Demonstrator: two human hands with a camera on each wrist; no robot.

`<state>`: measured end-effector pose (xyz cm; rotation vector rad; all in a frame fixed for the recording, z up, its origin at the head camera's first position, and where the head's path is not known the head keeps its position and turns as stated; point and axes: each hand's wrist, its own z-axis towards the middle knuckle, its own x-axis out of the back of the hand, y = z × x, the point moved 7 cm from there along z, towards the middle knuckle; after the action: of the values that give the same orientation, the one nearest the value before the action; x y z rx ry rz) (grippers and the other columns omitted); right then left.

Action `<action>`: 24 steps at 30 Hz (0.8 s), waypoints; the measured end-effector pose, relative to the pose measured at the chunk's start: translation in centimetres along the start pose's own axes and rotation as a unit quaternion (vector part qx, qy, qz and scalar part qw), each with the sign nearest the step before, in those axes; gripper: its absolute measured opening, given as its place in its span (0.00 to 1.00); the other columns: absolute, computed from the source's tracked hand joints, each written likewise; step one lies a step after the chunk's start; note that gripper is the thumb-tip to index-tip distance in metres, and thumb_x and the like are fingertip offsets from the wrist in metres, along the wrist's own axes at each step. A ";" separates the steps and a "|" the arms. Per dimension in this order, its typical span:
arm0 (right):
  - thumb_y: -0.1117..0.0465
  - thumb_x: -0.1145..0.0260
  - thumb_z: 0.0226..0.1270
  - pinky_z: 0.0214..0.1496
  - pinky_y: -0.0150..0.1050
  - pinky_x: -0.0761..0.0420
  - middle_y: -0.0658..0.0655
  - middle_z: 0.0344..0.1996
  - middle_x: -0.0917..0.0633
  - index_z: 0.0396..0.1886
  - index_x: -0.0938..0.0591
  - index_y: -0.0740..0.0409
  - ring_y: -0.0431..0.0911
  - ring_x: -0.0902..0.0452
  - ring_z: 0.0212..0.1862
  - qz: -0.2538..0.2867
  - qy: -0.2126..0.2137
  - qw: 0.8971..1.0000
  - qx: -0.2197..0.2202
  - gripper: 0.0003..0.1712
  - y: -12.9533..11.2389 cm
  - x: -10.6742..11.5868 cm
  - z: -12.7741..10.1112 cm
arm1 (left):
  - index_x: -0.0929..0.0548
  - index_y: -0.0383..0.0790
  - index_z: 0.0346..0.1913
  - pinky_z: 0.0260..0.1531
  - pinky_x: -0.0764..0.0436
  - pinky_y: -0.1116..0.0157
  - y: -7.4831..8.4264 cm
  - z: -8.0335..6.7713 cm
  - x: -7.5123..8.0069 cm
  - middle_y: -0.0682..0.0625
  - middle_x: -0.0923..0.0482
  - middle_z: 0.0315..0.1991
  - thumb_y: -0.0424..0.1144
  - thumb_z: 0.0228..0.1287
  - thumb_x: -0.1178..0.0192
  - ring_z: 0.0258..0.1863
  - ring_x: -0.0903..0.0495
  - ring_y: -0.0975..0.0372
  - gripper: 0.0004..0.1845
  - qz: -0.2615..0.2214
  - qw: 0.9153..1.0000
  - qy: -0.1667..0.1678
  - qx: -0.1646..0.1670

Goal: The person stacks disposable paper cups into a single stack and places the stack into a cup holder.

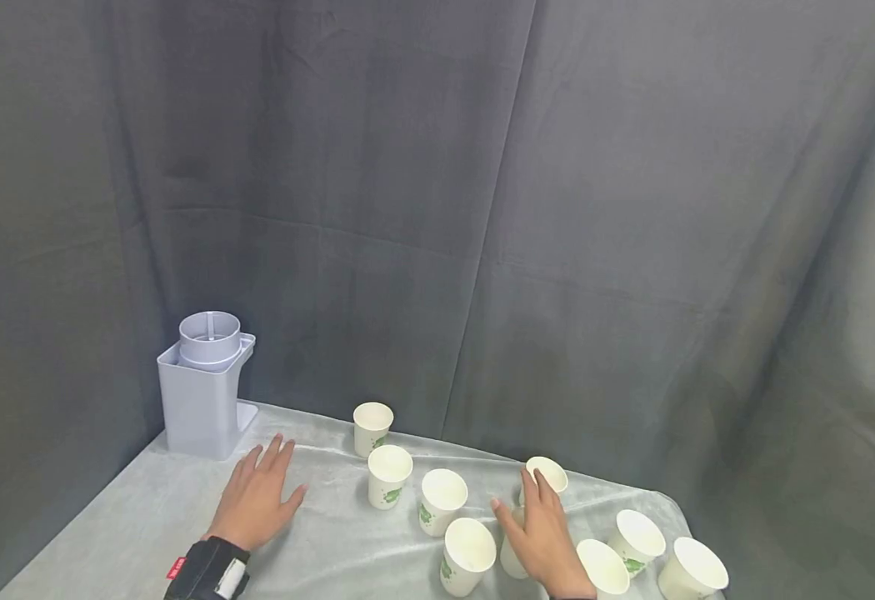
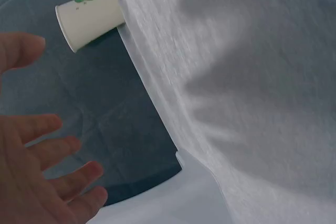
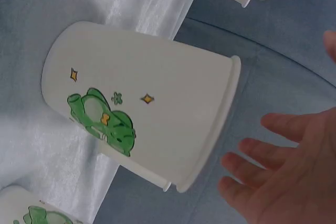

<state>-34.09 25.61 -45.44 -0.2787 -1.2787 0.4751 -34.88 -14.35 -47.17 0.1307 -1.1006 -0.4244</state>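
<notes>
My left hand [image 1: 256, 498] is spread palm down over the left part of the table, its fingers pointing at a pale grey plastic dispenser-like holder [image 1: 196, 412] with a round tube on top. Nothing is in that hand. The right hand [image 1: 546, 540], fingers extended, hovers among white paper cups. It partly covers one paper cup [image 1: 511, 560] and overlaps the rim of another cup [image 1: 550, 472] behind. In the right wrist view a large upright cup [image 3: 157, 103] with a green cartoon print stands beside the open fingers [image 3: 252, 171], with a gap between them.
Several more cups stand upright on the grey cloth-covered table [image 1: 332, 550]: a back cup [image 1: 372, 429], a front cup [image 1: 467, 558] and a far right cup [image 1: 692, 571] among them. A dark grey curtain [image 1: 347, 208] hangs close behind the table's back edge.
</notes>
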 end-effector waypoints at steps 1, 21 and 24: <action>0.39 0.42 0.74 0.73 0.70 0.43 0.77 0.74 0.40 0.76 0.39 0.70 0.73 0.45 0.75 0.002 0.001 1.000 0.002 0.46 0.0 0.0 0.0 | 0.28 0.26 0.67 0.62 0.32 0.34 -0.1 0.0 0.2 0.27 0.31 0.68 0.45 0.62 0.32 0.64 0.31 0.29 0.36 0.001 1.000 0.008 0.000; 0.35 0.27 0.56 0.64 0.57 0.23 0.65 0.66 0.28 0.71 0.30 0.65 0.60 0.28 0.67 0.014 -0.007 0.996 0.085 0.53 -3.1 -2.7 -0.3 | 0.27 0.27 0.63 0.56 0.31 0.35 -5.4 -0.2 1.9 0.29 0.34 0.59 0.37 0.54 0.30 0.57 0.33 0.35 0.34 -0.075 0.980 0.151 0.104; 0.36 0.25 0.55 0.63 0.56 0.22 0.65 0.65 0.26 0.70 0.29 0.66 0.58 0.27 0.65 -0.002 0.010 0.995 0.102 0.52 -3.5 -2.6 -0.4 | 0.27 0.27 0.63 0.56 0.31 0.35 -5.8 -0.2 1.7 0.28 0.34 0.60 0.37 0.55 0.31 0.58 0.34 0.35 0.33 -0.077 0.979 0.149 0.112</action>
<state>-33.61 21.30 -46.19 -0.1100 -1.2000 0.5937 -35.62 -20.29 -47.66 0.4675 -0.8424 -0.4036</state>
